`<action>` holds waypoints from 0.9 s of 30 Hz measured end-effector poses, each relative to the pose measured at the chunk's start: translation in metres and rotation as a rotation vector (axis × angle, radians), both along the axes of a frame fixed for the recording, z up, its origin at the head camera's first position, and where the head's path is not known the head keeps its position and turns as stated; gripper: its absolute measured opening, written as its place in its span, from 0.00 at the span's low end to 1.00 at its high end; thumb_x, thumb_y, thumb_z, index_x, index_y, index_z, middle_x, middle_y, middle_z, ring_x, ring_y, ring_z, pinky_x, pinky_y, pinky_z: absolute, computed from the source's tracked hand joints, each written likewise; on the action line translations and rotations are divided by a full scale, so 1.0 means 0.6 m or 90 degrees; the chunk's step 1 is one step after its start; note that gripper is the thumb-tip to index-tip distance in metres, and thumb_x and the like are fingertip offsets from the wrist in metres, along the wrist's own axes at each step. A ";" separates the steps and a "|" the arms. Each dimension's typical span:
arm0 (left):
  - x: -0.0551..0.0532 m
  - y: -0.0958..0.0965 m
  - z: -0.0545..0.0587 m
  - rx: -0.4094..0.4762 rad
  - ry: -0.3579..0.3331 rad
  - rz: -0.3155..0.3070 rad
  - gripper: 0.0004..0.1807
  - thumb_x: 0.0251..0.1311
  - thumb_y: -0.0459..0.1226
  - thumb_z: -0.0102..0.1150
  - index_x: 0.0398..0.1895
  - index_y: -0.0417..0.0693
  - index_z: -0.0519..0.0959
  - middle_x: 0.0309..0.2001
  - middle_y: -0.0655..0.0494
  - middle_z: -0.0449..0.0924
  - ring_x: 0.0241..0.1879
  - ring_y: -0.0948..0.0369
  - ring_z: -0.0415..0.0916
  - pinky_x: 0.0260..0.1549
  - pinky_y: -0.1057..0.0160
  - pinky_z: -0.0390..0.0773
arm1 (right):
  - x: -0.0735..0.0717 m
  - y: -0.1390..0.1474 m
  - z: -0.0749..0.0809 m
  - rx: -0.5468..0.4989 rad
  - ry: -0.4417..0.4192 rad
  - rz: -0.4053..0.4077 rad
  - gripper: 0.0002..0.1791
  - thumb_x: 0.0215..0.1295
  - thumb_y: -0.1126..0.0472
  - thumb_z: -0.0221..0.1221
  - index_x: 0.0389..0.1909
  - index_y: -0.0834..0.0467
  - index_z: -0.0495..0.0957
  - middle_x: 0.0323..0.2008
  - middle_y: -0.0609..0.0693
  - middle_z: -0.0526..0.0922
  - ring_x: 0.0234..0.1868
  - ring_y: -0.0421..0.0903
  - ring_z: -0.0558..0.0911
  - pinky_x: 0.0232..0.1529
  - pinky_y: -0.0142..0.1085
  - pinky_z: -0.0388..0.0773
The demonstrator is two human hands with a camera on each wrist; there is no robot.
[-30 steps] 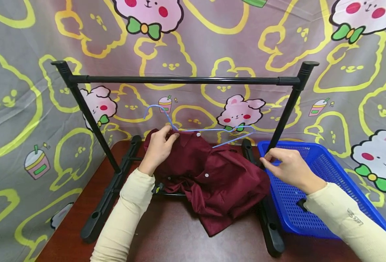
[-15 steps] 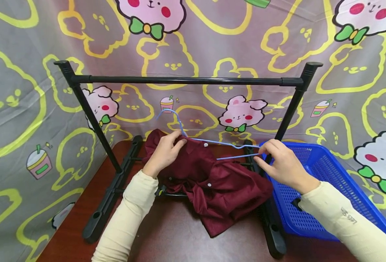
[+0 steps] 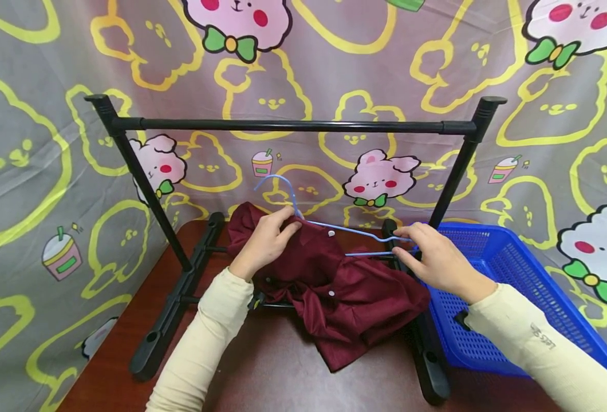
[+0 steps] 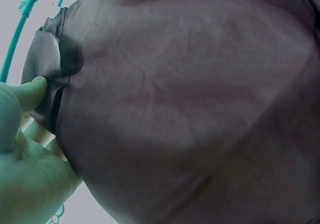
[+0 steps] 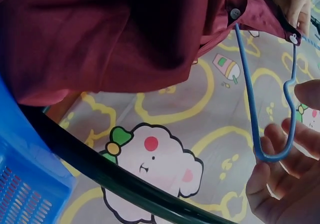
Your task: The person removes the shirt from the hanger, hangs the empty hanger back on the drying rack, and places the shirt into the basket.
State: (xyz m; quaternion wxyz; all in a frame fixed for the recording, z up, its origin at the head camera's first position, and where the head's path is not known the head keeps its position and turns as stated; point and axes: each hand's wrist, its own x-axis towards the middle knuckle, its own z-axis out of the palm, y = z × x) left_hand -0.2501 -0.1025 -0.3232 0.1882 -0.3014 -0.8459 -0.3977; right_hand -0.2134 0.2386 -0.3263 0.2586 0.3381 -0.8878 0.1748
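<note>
A maroon buttoned shirt (image 3: 370,303) lies bunched across the lower part of the rack. My left hand (image 3: 264,240) pinches it at the collar, near the neck of a blue wire hanger (image 3: 345,230). In the left wrist view the thumb presses the cloth (image 4: 150,93) against the fingers behind it. The hanger's hook points up and left; one arm goes inside the shirt, out of sight. Its other arm sticks out at the right, and my right hand (image 3: 437,260) holds that rounded end. The right wrist view shows the hanger (image 5: 248,83) bend among the fingers.
A black garment rack (image 3: 303,126) frames the work, its bar above the hands. At the right stands a blue perforated basket (image 3: 566,317), next to the rack's foot (image 3: 429,366). A patterned curtain (image 3: 329,68) hangs behind the brown table (image 3: 262,366).
My right hand has moved left and up onto the hanger's end. The hanger's hook has shifted right and its free arm has tilted down. My left hand moved slightly right.
</note>
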 end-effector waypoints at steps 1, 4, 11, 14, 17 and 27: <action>0.001 0.002 0.000 -0.002 0.003 -0.002 0.03 0.66 0.34 0.53 0.39 0.47 0.76 0.31 0.56 0.74 0.31 0.61 0.68 0.33 0.62 0.68 | 0.002 -0.001 0.000 0.005 -0.013 0.000 0.15 0.57 0.63 0.65 0.45 0.61 0.76 0.35 0.49 0.78 0.35 0.43 0.79 0.33 0.42 0.74; 0.003 0.007 0.000 -0.003 0.009 -0.012 0.03 0.66 0.34 0.53 0.39 0.47 0.76 0.35 0.56 0.76 0.35 0.61 0.70 0.37 0.60 0.70 | 0.005 -0.004 0.000 0.014 -0.036 0.006 0.13 0.60 0.63 0.62 0.45 0.60 0.77 0.31 0.44 0.77 0.30 0.38 0.77 0.29 0.39 0.72; 0.005 0.018 -0.004 -0.008 0.013 -0.034 0.05 0.66 0.35 0.53 0.42 0.49 0.77 0.39 0.58 0.78 0.40 0.64 0.73 0.42 0.61 0.70 | 0.007 -0.006 -0.004 0.015 -0.051 0.047 0.08 0.61 0.63 0.62 0.41 0.55 0.79 0.22 0.36 0.70 0.21 0.31 0.67 0.23 0.31 0.66; 0.005 0.023 -0.005 -0.009 0.020 -0.043 0.06 0.66 0.35 0.53 0.43 0.48 0.77 0.39 0.57 0.78 0.41 0.64 0.73 0.44 0.61 0.70 | 0.009 -0.008 -0.003 0.008 -0.061 0.057 0.05 0.62 0.64 0.61 0.38 0.54 0.79 0.25 0.37 0.74 0.22 0.32 0.67 0.24 0.31 0.67; 0.005 0.028 -0.004 -0.008 0.024 -0.049 0.06 0.66 0.34 0.53 0.43 0.46 0.77 0.40 0.57 0.79 0.42 0.63 0.74 0.45 0.61 0.70 | 0.011 -0.011 0.000 0.005 -0.080 0.053 0.03 0.63 0.63 0.60 0.36 0.53 0.80 0.26 0.38 0.76 0.21 0.33 0.67 0.23 0.31 0.67; 0.004 0.032 -0.006 -0.004 0.022 -0.061 0.08 0.66 0.34 0.53 0.45 0.45 0.78 0.44 0.55 0.80 0.48 0.63 0.74 0.49 0.61 0.70 | 0.014 -0.014 0.007 0.019 -0.095 0.045 0.05 0.65 0.63 0.58 0.31 0.52 0.78 0.18 0.35 0.66 0.16 0.32 0.61 0.18 0.30 0.61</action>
